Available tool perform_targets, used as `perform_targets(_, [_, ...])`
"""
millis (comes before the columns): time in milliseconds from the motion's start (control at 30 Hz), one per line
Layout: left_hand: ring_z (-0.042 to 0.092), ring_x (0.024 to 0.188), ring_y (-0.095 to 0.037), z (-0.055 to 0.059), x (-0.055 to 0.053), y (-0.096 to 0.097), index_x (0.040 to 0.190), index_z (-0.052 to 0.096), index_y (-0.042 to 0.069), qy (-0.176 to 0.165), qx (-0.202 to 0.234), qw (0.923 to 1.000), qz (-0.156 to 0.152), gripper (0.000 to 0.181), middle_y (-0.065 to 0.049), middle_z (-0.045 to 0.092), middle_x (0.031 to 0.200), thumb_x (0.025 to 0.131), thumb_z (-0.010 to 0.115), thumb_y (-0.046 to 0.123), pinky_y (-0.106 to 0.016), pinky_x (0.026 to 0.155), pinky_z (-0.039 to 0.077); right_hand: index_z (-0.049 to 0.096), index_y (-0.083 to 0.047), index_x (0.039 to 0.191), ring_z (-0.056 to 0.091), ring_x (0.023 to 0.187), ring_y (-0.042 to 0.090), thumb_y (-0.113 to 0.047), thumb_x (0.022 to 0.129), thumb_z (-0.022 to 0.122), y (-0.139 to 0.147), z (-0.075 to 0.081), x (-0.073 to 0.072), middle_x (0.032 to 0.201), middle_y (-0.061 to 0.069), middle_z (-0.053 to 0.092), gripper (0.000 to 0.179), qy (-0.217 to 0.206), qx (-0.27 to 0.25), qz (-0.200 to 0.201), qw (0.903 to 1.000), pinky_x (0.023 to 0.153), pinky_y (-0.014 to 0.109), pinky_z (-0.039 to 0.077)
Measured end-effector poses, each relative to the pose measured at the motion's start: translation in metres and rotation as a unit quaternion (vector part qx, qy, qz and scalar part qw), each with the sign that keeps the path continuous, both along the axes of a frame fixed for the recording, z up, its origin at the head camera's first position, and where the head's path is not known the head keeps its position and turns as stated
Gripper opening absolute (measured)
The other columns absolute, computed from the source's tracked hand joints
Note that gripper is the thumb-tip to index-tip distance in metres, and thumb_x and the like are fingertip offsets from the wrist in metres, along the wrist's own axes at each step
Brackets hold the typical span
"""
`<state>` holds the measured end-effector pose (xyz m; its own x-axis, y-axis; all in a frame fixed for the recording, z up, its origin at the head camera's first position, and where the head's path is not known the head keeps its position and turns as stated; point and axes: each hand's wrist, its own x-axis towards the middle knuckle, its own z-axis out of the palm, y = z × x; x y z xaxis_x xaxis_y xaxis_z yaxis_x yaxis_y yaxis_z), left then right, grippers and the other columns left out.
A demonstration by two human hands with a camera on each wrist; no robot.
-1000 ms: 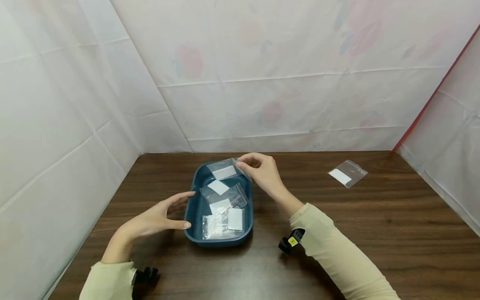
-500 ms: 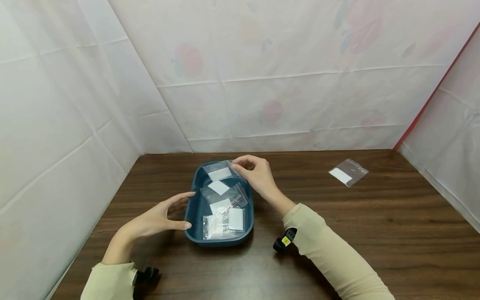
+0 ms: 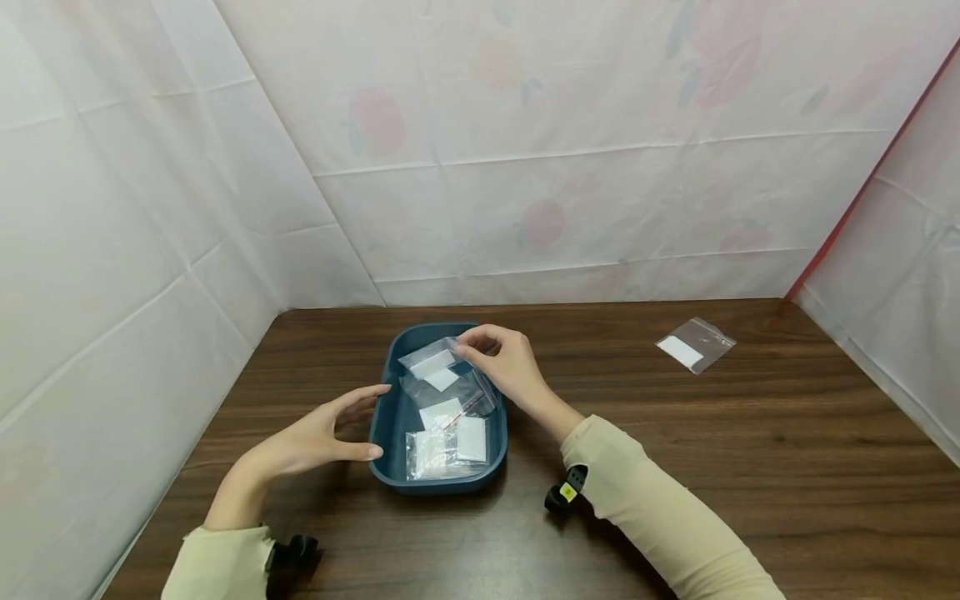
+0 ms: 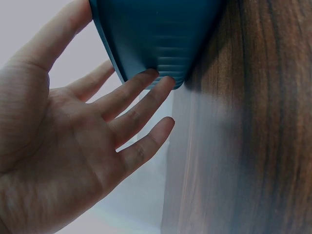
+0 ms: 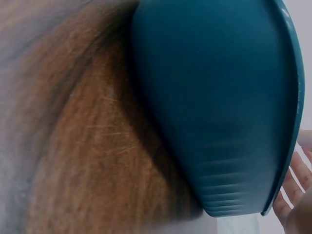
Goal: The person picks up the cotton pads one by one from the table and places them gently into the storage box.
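Note:
A dark blue plastic bin [image 3: 442, 487] stands on the wooden table and holds several clear zip bags with white inserts. Over its far end my right hand [image 3: 513, 367] pinches one zip bag [image 3: 432, 362] by its right edge, thumb against forefinger. The bag lies slanted over a white piece beneath it. Below, another zip bag [image 3: 442, 412] shows a thin reddish strip, and a wrinkled bag [image 3: 471, 439] lies at the near end. My left hand [image 3: 311, 433] has its fingers spread along the bin's left side, thumb at the rim. In the left wrist view the fingertips reach the bin's ribbed wall [image 4: 165, 44].
One zip bag [image 3: 697, 344] with a white insert lies alone on the table [image 3: 637, 392], far right. A white sheet [image 3: 562, 167] with faint fruit prints hangs behind the table's back edge, and more sheeting covers both sides.
My right hand has moved left and toward me, carrying the pinched zip bag from the bin's far right rim down into the bin. The left hand has stayed put.

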<state>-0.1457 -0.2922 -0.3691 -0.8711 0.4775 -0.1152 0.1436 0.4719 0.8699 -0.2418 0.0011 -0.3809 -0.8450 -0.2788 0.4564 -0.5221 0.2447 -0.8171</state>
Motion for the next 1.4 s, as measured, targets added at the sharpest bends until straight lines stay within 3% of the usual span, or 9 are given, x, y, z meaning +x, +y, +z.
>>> perform_targets(233, [0.022, 0.143, -0.048, 0.000, 0.000, -0.001, 0.155, 0.029, 0.008, 0.001, -0.001, 1.0000, -0.001, 0.083, -0.020, 0.023, 0.159, 0.089, 0.076, 0.024, -0.065, 0.110, 0.025, 0.076, -0.016, 0.100, 0.061, 0.080, 0.009, -0.023, 0.089, 0.076, 0.000, -0.003, 0.002, 0.092, -0.007, 0.072, 0.013, 0.006, 0.010, 0.009, 0.9999, 0.073, 0.035, 0.052])
perform_targets(467, [0.022, 0.143, -0.048, 0.000, 0.000, -0.001, 0.155, 0.028, 0.007, 0.001, 0.002, 1.0000, -0.003, 0.083, -0.020, 0.023, 0.160, 0.089, 0.076, 0.022, -0.066, 0.110, 0.025, 0.075, -0.015, 0.105, 0.063, 0.083, 0.010, -0.022, 0.089, 0.076, 0.000, -0.004, 0.004, 0.096, -0.004, 0.073, 0.017, 0.008, 0.016, 0.027, 0.9995, 0.081, 0.049, 0.052])
perform_targets(1267, [0.023, 0.143, -0.048, 0.000, -0.001, -0.001, 0.154, 0.029, 0.008, 0.009, 0.001, 1.0000, -0.003, 0.082, -0.019, 0.024, 0.159, 0.089, 0.076, 0.023, -0.065, 0.109, 0.026, 0.074, -0.010, 0.107, 0.064, 0.091, 0.012, -0.016, 0.091, 0.074, 0.012, -0.001, 0.009, 0.104, 0.002, 0.072, 0.017, 0.027, 0.010, 0.078, 0.9965, 0.087, 0.053, 0.050])
perform_targets(1400, [0.023, 0.143, -0.048, 0.000, 0.000, -0.002, 0.154, 0.029, 0.008, 0.009, 0.001, 1.0000, -0.001, 0.082, -0.019, 0.024, 0.159, 0.089, 0.077, 0.023, -0.064, 0.109, 0.027, 0.074, -0.011, 0.107, 0.064, 0.091, 0.011, -0.017, 0.092, 0.073, 0.015, -0.001, 0.009, 0.106, 0.001, 0.072, 0.017, 0.030, 0.017, 0.074, 0.9967, 0.085, 0.048, 0.052])
